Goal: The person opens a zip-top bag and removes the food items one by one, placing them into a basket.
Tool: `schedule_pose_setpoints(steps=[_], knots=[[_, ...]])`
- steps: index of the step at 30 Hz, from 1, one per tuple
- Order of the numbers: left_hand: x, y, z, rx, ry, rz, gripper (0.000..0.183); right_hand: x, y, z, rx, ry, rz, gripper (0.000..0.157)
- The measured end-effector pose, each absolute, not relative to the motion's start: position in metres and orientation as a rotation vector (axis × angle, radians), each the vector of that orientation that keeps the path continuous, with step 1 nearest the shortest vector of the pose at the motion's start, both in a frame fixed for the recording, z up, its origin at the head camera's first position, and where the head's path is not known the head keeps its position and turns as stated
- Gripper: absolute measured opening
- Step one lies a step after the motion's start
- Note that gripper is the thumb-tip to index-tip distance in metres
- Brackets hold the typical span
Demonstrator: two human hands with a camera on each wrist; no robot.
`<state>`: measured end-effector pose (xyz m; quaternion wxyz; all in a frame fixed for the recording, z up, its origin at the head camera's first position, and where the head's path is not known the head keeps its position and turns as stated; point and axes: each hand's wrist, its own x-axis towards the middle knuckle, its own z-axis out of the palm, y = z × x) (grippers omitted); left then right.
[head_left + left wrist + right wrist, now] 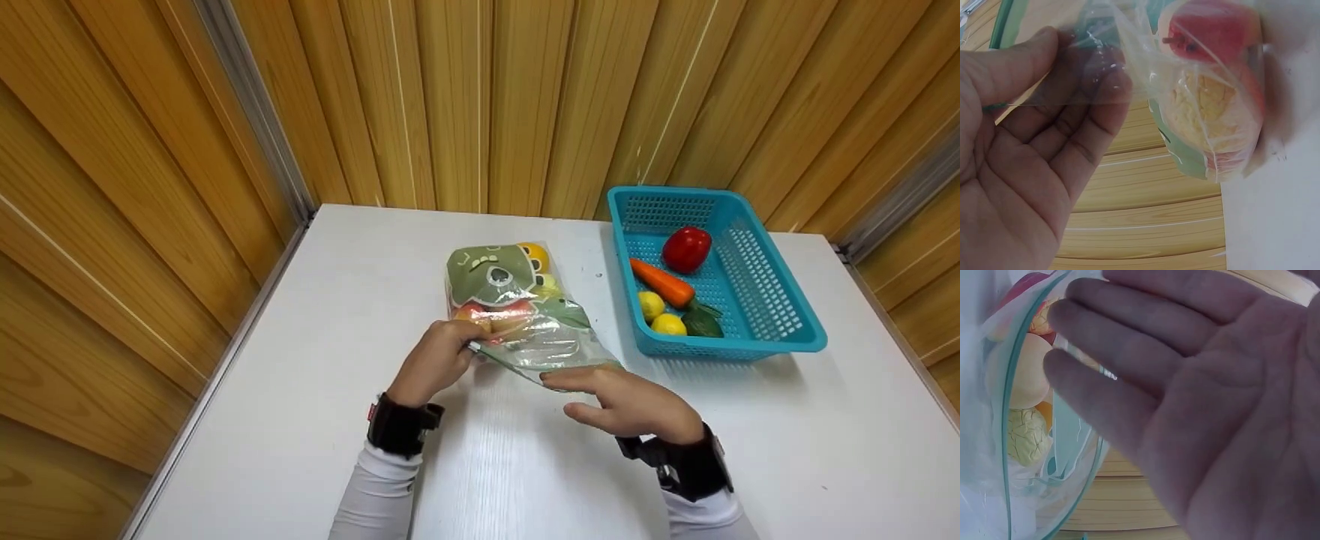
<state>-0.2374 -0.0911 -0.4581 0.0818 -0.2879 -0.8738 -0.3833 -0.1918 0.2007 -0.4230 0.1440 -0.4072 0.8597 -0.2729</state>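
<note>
A clear zip bag (pixel 555 345) with a green cartoon print lies on the white table, its mouth towards me. Inside it are an orange (pixel 535 255), a pale yellow-green item (pixel 1027 434), a smooth cream-coloured round item (pixel 1030 374) and red-and-yellow fruit (pixel 1213 34). My left hand (pixel 439 358) pinches the bag's left corner near the zip end between thumb and fingers. At the right of the mouth is my right hand (pixel 637 401), its fingers extended over the green zip edge (pixel 1008 388). In the right wrist view the mouth gapes in front of those fingertips.
Right of the bag stands a blue plastic basket (pixel 780 285). It holds a red bell pepper (pixel 686 250), a carrot (pixel 664 283), two lemons (pixel 668 325) and a dark green vegetable (pixel 703 321). Wood-patterned panels (pixel 525 105) border the table (pixel 300 420) at the back and sides.
</note>
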Motion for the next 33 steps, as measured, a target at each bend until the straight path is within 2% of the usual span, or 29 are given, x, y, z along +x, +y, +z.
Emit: schedule_pose_setpoints(steps=[13, 15, 19, 23, 25, 28, 33], knots=[[-0.235, -0.089, -0.456, -0.866, -2.597, -1.137, 0.023, -0.191, 0.180, -0.436, -1.052, 2.681, -0.593, 0.053], [-0.235, -0.089, -0.456, -0.872, -2.594, -1.130, 0.023, -0.194, 0.176, -0.442, -1.004, 2.716, -0.599, 0.048], [-0.235, -0.088, -0.457, -0.881, -2.594, -1.118, 0.023, -0.203, 0.169, -0.455, -0.974, 2.789, -0.630, 0.022], [-0.234, -0.088, -0.457, -0.873, -2.594, -1.115, 0.031, -0.213, 0.161, -0.470, -1.050, 2.887, -0.708, 0.012], [-0.234, -0.087, -0.457, -0.873, -2.593, -1.112, 0.032, -0.218, 0.157, -0.477, -1.071, 2.924, -0.773, 0.014], [-0.234, -0.087, -0.457, -0.877, -2.594, -1.124, 0.030, -0.222, 0.151, -0.486, -1.077, 2.949, -0.874, 0.029], [-0.234, -0.085, -0.457, -0.880, -2.604, -1.120, 0.030, -0.227, 0.146, -0.498, -1.089, 2.958, -0.972, 0.041]])
